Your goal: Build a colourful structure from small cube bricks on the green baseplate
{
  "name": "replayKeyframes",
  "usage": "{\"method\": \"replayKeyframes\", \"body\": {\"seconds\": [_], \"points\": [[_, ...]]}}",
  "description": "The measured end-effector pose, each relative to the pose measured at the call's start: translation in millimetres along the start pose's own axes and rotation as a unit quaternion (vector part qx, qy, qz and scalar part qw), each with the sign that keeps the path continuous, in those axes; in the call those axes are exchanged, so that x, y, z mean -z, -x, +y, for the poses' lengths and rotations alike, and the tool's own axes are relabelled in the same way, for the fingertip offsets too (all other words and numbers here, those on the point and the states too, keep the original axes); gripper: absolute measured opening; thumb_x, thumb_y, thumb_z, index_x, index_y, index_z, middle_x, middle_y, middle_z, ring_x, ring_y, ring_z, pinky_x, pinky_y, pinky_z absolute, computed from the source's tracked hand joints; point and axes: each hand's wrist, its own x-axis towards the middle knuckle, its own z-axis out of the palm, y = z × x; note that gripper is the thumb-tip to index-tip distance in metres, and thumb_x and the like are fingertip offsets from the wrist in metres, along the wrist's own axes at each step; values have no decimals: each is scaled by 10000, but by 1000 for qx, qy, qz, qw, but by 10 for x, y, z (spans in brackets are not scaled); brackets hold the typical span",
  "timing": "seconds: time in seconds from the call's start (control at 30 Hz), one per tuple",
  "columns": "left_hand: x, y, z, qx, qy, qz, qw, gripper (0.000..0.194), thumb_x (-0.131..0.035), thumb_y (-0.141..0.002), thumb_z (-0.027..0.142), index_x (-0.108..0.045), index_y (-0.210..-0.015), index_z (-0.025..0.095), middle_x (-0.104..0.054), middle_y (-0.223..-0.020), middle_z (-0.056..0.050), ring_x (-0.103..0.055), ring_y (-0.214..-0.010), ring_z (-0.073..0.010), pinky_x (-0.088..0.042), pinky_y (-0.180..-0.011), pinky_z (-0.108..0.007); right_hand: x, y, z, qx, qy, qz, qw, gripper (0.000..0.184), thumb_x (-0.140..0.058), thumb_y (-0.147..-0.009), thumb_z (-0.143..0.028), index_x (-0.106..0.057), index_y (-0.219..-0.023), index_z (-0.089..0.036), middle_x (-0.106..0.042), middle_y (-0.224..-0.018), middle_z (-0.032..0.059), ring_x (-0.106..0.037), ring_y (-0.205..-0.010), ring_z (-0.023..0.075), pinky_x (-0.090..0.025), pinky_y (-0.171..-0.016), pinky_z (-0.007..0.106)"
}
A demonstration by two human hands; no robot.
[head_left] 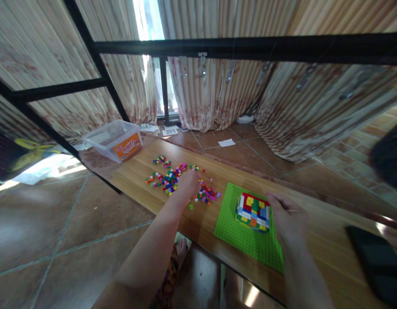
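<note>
Loose toy building bricks [172, 177] in many colours lie scattered over the wooden table. My left hand [189, 183] is down among them, its back towards me and its fingers hidden, so its grip does not show. On a green baseplate [228, 227] stands a low, boxy brick model [253, 212] in layers of white, blue, red, yellow and green. My right hand [290, 216] is at the model's right side with thumb and fingertips pinched together near its back right corner. Whatever may be in that pinch is too small to make out.
A clear plastic bin [113, 139] with an orange label stands at the table's far left end. A dark phone-like slab [375, 262] lies at the right. Black metal bars [217, 48] cross above the table, before striped curtains [214, 94]. Papers [226, 142] lie on the tiled floor.
</note>
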Motion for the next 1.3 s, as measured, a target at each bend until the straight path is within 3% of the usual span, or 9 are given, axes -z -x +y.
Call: {"method": "replayKeyframes", "body": {"seconds": [0.47, 0.73, 0.83, 0.9, 1.07, 1.2, 1.3], "points": [[-20, -46, -73, 2, 6, -18, 1000, 352, -476, -726, 43, -707, -980, 121, -694, -942, -153, -635, -957, -236, -472, -867, -313, 1, 12, -13, 13, 20, -14, 1000, 275, -687, -683, -389, -755, -846, -178, -743, -806, 60, -681, -761, 223, -541, -698, 335], [67, -6, -35, 25, 18, -7, 999, 285, -502, -725, 66, -691, -918, 158, -705, -874, -100, -641, -903, -220, -480, -800, -292, -7, -7, 8, 3, 10, -7, 1000, 277, -689, -684, -389, -748, -847, -174, -743, -822, 60, -681, -786, 225, -534, -733, 343], [116, -13, -11, 5, 44, 8, 999, 255, -513, -736, 82, -686, -900, 173, -704, -847, -69, -640, -852, -199, -481, -786, -287, -18, -3, -16, 24, 12, -3, 1000, 287, -683, -700, -403, -743, -853, -169, -742, -836, 64, -682, -802, 228, -525, -768, 356], [130, -15, 28, -42, 88, 8, 995, 235, -521, -746, 91, -681, -899, 170, -702, -841, -52, -635, -825, -182, -484, -776, -279, -36, 28, -64, 62, 15, -5, 998, 289, -670, -721, -420, -739, -853, -172, -741, -850, 63, -679, -816, 224, -516, -792, 361], [71, 73, 258, -172, 253, -27, 952, 293, -506, -751, 48, -651, -986, 146, -696, -935, -43, -628, -839, -144, -494, -784, -259, -138, 183, -234, 161, 14, -84, 983, 276, -629, -776, -439, -729, -891, -209, -723, -925, 57, -653, -848, 196, -504, -808, 343], [20, 200, 479, -206, 359, -64, 908, 362, -511, -765, 37, -597, -1103, 133, -678, -960, -46, -631, -849, -122, -498, -790, -244, -216, 286, -319, 193, 17, -173, 966, 260, -624, -801, -425, -712, -948, -229, -700, -937, 46, -632, -846, 176, -499, -794, 327], [16, 256, 581, -221, 385, -66, 894, 345, -542, -774, 63, -583, -1110, 133, -669, -944, -44, -625, -847, -122, -492, -782, -243, -236, 328, -357, 220, 27, -209, 953, 227, -624, -821, -388, -704, -976, -243, -693, -950, 39, -623, -858, 170, -483, -806, 325]]}}
